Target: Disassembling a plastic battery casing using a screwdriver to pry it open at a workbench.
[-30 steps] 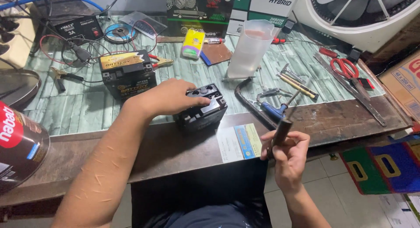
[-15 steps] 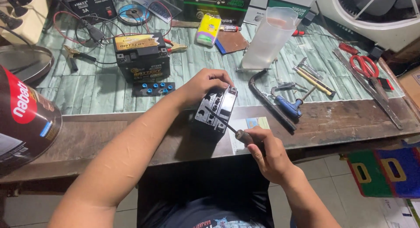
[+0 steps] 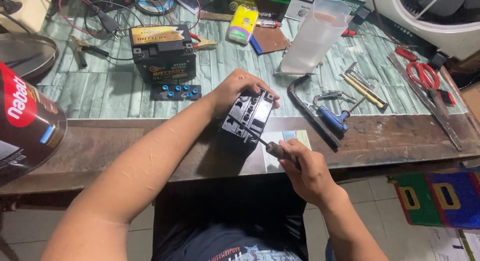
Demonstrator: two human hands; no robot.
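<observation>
The small black battery (image 3: 247, 118) now stands tipped on edge at the front of the desk (image 3: 100, 141); a second ago it sat flat. The left hand (image 3: 240, 88) closes over its top, the right hand (image 3: 305, 168) grips one screwdriver (image 3: 272, 148), tip now at the casing, so the prying has begun. Two batteries in all, the larger (image 3: 162, 51) behind.
</observation>
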